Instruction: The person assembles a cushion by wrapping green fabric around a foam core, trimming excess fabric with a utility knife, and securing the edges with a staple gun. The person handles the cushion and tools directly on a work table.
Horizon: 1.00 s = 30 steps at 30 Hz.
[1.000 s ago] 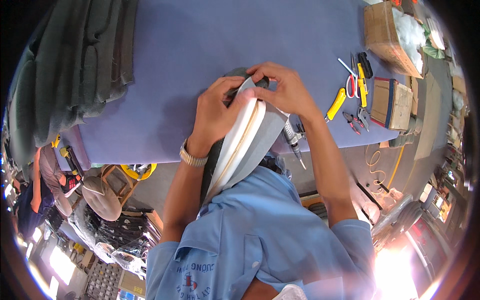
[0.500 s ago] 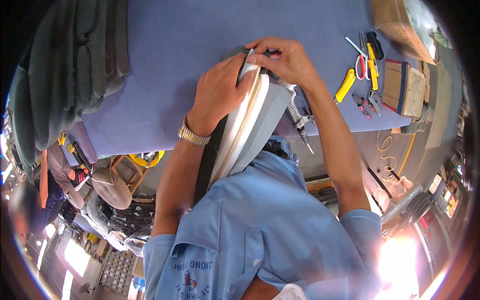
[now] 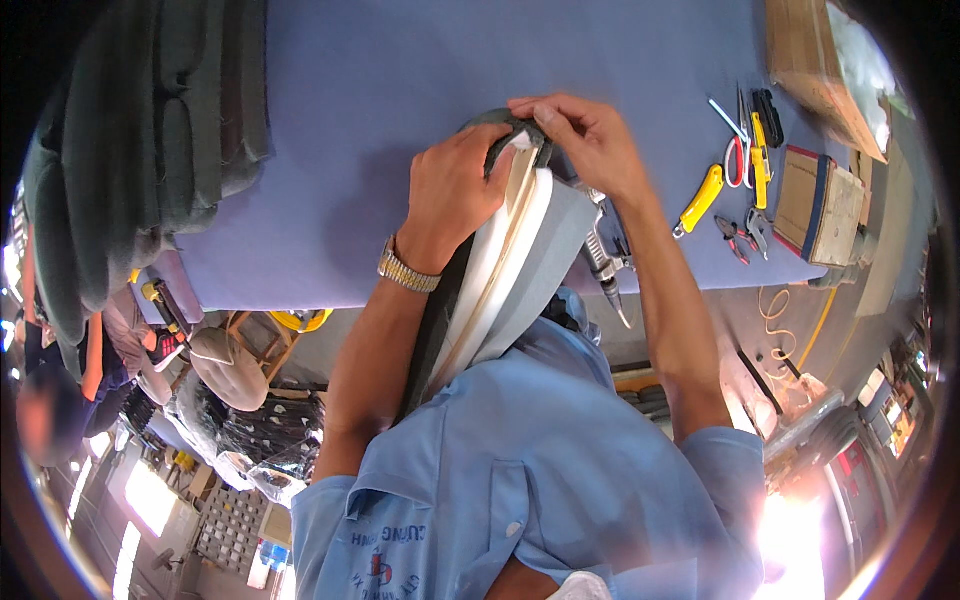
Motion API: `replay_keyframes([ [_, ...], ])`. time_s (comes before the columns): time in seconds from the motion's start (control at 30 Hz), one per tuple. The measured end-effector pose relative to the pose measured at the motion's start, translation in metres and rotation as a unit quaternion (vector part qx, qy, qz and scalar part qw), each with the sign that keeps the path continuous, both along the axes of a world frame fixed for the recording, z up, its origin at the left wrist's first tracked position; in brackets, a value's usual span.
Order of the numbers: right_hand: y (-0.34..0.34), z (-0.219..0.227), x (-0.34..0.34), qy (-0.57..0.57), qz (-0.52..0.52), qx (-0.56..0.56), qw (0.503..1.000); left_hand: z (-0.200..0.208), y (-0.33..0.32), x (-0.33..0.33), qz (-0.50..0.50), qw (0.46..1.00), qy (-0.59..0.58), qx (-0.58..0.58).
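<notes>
A long padded piece (image 3: 488, 265) leans from my body over the table edge, its open side facing up. White padding and a wood-coloured strip show between flaps of dark grey fabric. At its far end my left hand (image 3: 450, 190) is closed around the left side, thumb by the white padding. My right hand (image 3: 592, 145) pinches the grey fabric cover (image 3: 535, 128) at the tip, thumb against fingers. Just right of the piece lies a metal air tool (image 3: 600, 255) with its end over the table edge, partly hidden by the piece and my right forearm.
Grey padded pieces (image 3: 130, 130) are stacked at left on the blue table (image 3: 370, 60). At right lie a yellow cutter (image 3: 703, 198), scissors (image 3: 738, 160), pliers (image 3: 733, 238), a box-like block (image 3: 815, 205) and a cardboard box (image 3: 815, 70). Another person (image 3: 60, 390) is at far left.
The grey fabric now folds over the tip, where white padding stuck up before. My right hand has drawn slightly away to the right. The whole view has shifted a little.
</notes>
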State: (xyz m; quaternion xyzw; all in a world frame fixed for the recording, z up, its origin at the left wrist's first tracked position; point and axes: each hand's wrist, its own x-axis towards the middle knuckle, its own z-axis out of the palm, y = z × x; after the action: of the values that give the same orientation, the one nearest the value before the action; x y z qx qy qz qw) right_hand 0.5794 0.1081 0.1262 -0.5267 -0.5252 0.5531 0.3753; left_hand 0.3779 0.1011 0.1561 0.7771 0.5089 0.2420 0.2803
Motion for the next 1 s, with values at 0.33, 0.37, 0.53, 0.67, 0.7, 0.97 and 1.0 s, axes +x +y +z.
replay_keyframes([
  [0.33, -0.032, 0.011, -0.041, 0.113, -0.009, 0.092, 0.989, 0.033, -0.026, -0.044, 0.050, 0.994, -0.058, -0.077],
  [0.37, -0.033, 0.014, -0.044, 0.104, -0.010, 0.097, 0.990, 0.036, -0.029, -0.047, 0.057, 0.992, -0.071, -0.087],
  [0.53, -0.036, 0.028, -0.057, 0.041, -0.027, 0.122, 0.991, 0.045, -0.034, -0.051, 0.019, 0.996, -0.076, 0.038],
  [0.67, -0.039, 0.022, -0.061, 0.034, -0.050, 0.147, 0.987, 0.047, -0.045, -0.052, 0.014, 0.995, -0.090, 0.043],
  [0.7, -0.040, 0.021, -0.061, 0.038, -0.054, 0.148, 0.987, 0.048, -0.049, -0.051, 0.013, 0.996, -0.075, 0.052],
  [0.97, -0.052, 0.022, -0.055, 0.049, -0.071, 0.155, 0.984, 0.057, -0.070, -0.035, -0.010, 0.990, 0.002, 0.140],
  [1.0, -0.052, 0.021, -0.055, 0.054, -0.072, 0.143, 0.986, 0.066, -0.073, -0.032, -0.010, 0.991, -0.022, 0.129],
])
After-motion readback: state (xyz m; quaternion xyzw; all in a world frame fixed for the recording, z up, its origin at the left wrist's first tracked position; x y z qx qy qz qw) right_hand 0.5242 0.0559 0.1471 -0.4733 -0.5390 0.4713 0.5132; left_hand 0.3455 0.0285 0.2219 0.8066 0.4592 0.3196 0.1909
